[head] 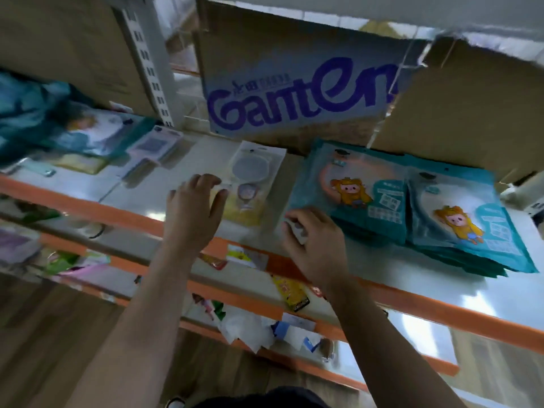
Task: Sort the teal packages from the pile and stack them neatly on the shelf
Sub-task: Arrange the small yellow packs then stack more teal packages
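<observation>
- A cardboard box (294, 92) printed "Ganten" stands at the back of the shelf (88, 203), right behind the teal packages (368, 201)
- The teal packages lie flat in two stacks side by side on the right part of the shelf
- A pale yellow package (250, 187) with a round window lies between the hands and the box; a pile (73, 136) of mixed packets sits far left
- The left hand (194, 207) hovers over the shelf with fingers spread and relaxed, grasping nothing, fingertips just beside the yellow package
- The right hand (312, 242) sits at the near left corner of the left stack, fingers curled
- Whether it pinches that corner or something small and white, I cannot tell
- The pile and the lower shelves are too smeared to read
</observation>
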`<state>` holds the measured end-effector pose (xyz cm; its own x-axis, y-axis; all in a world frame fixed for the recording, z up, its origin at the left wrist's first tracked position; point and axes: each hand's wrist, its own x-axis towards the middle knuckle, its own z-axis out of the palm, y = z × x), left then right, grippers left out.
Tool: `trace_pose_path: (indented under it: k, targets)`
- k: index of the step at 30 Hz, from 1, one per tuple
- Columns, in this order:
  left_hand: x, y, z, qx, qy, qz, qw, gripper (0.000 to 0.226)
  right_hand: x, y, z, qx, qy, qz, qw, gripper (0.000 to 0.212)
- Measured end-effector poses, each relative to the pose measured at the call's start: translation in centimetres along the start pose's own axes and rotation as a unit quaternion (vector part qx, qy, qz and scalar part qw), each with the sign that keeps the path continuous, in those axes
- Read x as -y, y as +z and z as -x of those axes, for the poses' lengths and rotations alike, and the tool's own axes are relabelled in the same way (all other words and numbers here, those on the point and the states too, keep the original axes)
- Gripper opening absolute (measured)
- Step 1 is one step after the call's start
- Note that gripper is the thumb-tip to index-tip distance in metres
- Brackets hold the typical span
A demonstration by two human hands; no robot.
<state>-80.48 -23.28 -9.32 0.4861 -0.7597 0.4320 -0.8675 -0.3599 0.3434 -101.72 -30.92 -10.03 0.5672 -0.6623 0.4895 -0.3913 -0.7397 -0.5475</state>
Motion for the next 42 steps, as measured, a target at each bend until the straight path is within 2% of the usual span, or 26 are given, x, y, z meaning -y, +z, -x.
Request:
trace_pose_path:
  k: [7, 13, 23, 34, 38, 42]
  targets:
    - [12.7, -6.9, 2.3, 0.001, -0.07, -0.04, 0.997, 0.031, 9.0, 10.3, -4.1, 0.004, -0.014, -0.023, 1.0, 0.015]
    - [22.9, -12.5, 3.4, -0.007, -0.073, -0.048, 0.996, 0.029, 16.9, 18.5, -6.3, -0.009, -0.011, -0.057, 0.998, 0.011]
    - [34.6, -16.3, 2.7, -0.019, -0.125, -0.047, 0.991, 0.028, 24.2, 28.5, -12.1, 0.031, -0.025, -0.06, 0.997, 0.016]
    - [48.0, -19.2, -7.8, -0.035, -0.137, -0.074, 0.987, 0.028, 30.0, 40.2, -25.7, 0.017, -0.048, -0.102, 0.994, 0.017]
    - [52.5, -20.5, -12.1, -0.051, -0.133, -0.089, 0.986, 0.029, 32.4, 44.1, -32.2, 0.048, -0.068, -0.112, 0.99, 0.024]
    - [56.8, -21.2, -14.0, -0.059, -0.16, -0.082, 0.982, 0.03, 34.9, 48.8, -37.5, 0.116, -0.085, -0.103, 0.984, 0.029]
